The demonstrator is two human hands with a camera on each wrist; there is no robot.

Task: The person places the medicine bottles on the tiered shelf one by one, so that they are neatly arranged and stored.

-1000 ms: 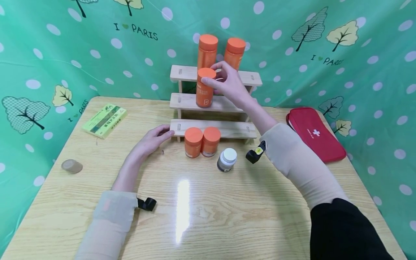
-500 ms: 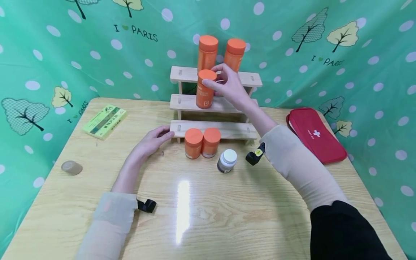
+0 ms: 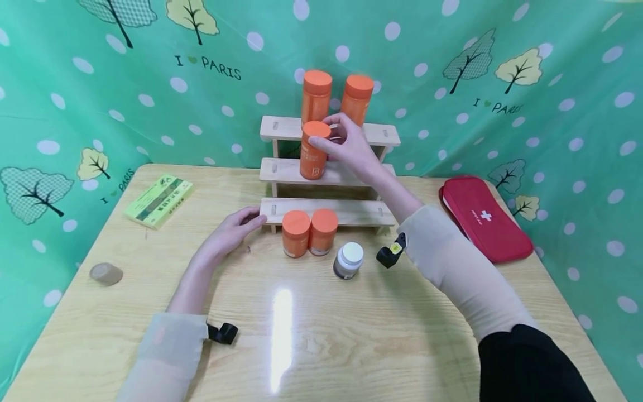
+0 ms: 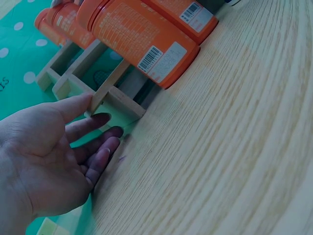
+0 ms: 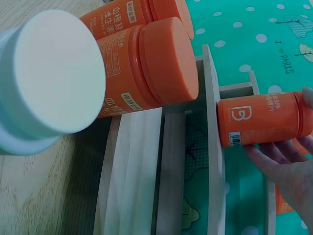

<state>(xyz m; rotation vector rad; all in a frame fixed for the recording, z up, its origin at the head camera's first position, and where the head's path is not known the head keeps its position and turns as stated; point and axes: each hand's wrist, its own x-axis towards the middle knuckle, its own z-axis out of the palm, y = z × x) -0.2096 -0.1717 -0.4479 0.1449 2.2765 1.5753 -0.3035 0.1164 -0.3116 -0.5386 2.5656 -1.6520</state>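
My right hand (image 3: 349, 145) grips the upper part of an orange bottle (image 3: 313, 159), thumb in front and fingers behind. This bottle is upright, its base right at the middle tier of a wooden three-step rack (image 3: 361, 211). In the right wrist view, the fingers curl round the same bottle (image 5: 259, 120), near its cap. At the rack's lower left end rests my left hand (image 3: 233, 230), its thumb touching the bottom tier's corner and its fingers loosely bent beside it. The left wrist view has this hand (image 4: 54, 152) palm in sight, thumb tip on the wood.
Two taller orange bottles (image 3: 317, 92) stand on the top tier. In front of the rack are two orange jars (image 3: 296, 237) and a white-capped bottle (image 3: 349, 260). A green box (image 3: 158, 201) and a small greyish cup-like piece (image 3: 106, 274) lie left; a red first-aid pouch (image 3: 484, 220) lies right.
The head view has tilted up slightly, so everything sits lower in it. Both hands keep their places, the right still holding the orange bottle at the middle tier.
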